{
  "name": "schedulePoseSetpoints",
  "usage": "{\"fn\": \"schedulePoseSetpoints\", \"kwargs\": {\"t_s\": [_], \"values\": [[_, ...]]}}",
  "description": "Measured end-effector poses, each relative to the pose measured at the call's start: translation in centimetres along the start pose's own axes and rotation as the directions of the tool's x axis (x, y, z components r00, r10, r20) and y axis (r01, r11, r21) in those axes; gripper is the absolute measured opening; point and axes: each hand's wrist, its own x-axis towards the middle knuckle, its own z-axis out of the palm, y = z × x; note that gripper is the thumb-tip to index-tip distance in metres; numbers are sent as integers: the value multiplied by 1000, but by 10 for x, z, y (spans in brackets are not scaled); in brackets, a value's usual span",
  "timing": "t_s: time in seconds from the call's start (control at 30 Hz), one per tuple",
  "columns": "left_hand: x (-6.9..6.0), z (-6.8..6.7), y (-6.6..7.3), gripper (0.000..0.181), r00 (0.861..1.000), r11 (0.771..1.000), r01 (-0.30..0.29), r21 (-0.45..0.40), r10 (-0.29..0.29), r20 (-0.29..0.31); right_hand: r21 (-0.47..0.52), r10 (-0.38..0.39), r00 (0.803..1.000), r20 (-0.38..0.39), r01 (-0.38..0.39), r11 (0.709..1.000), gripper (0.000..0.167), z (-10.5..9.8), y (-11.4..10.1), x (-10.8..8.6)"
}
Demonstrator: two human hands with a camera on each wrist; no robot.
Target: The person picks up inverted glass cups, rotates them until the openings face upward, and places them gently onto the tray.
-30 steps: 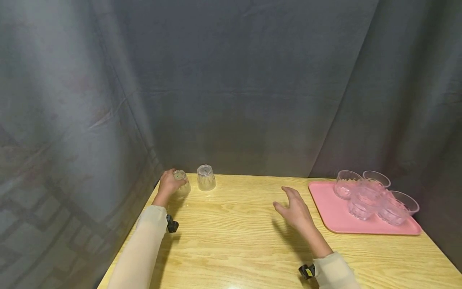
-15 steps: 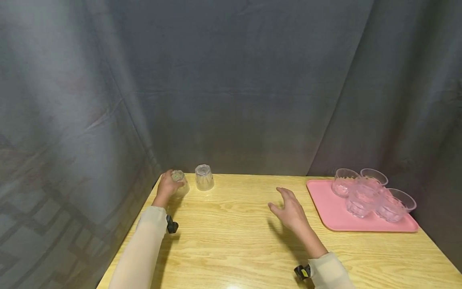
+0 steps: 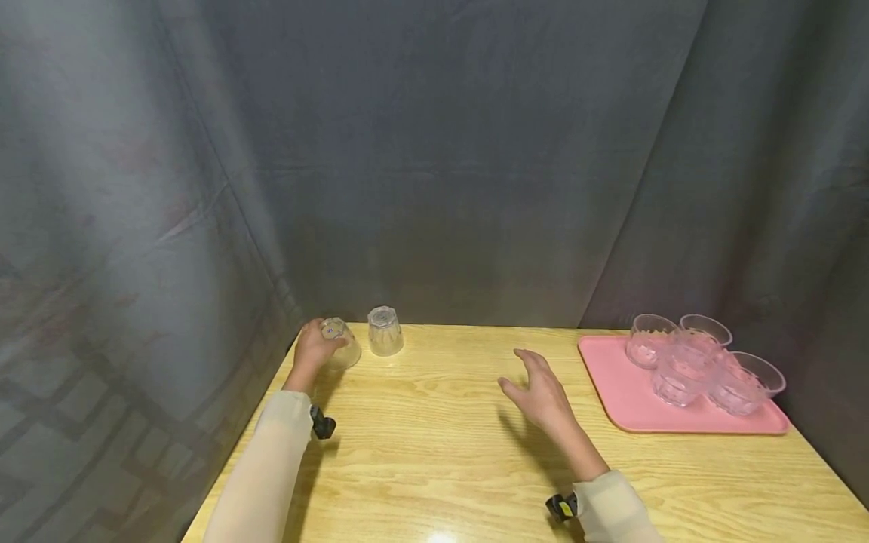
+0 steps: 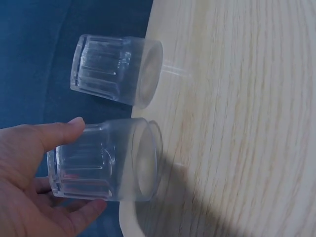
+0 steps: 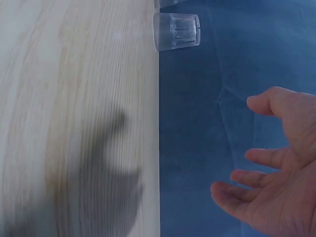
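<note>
Grey curtain (image 3: pixel 441 166) fills the back and both sides, showing bluer in the wrist views. Below it spreads the wooden table (image 3: pixel 434 430), its near edge out of frame. Two pale sleeves reach in, left (image 3: pixel 261 467) and right (image 3: pixel 616 509), both cut off at the bottom. Over to the right lies the pink tray (image 3: pixel 614 373), bearing four clear cups (image 3: pixel 674 391), mouths up; they overlap so much that which walls touch is impossible to call.

Now the hands! The right hand (image 3: pixel 545 394) is over the table, left of the tray and apart from it: thumb wide of the gently bent fingers, nothing held, nothing touched. The right wrist view crops its palm. At the far left corner, the left hand (image 3: pixel 315 348) grips an upside-down cup (image 4: pixel 94 163), thumb on one side, fingers on the other, some of them hidden behind and seen only through the clear wall. Does its rim meet the wood? A doubled outline there makes that hard to tell. Just beside it stands a second inverted cup (image 4: pixel 106 69), untouched, near the back edge. Smallest of all, black devices sit at the left wrist (image 3: pixel 322 422) and right wrist (image 3: pixel 562 507), details too small to read.
</note>
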Motion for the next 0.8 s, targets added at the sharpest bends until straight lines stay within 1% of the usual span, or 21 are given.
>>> {"fn": "schedulePoseSetpoints", "kwargs": {"t_s": [0.1,0.3,0.5,0.7,0.8], "values": [[-4,-2,2,79,1000,1000,-1,-4,1,-8,11,-1,1000,-2,1,1000,70,2,-1,2],[-16,-7,9,80,1000,999,22,-34,-22,-1,31,-10,1000,-7,10,999,69,7,-5,4],[-28,-12,13,77,1000,999,8,-42,-8,-19,58,-9,1000,0,9,998,69,11,-9,5],[-41,-20,19,80,999,995,42,-93,-41,18,72,-24,1000,3,23,997,70,14,-14,7],[-49,-22,26,80,999,991,37,-132,-33,38,84,-26,1000,10,25,996,70,15,-15,7]]}}
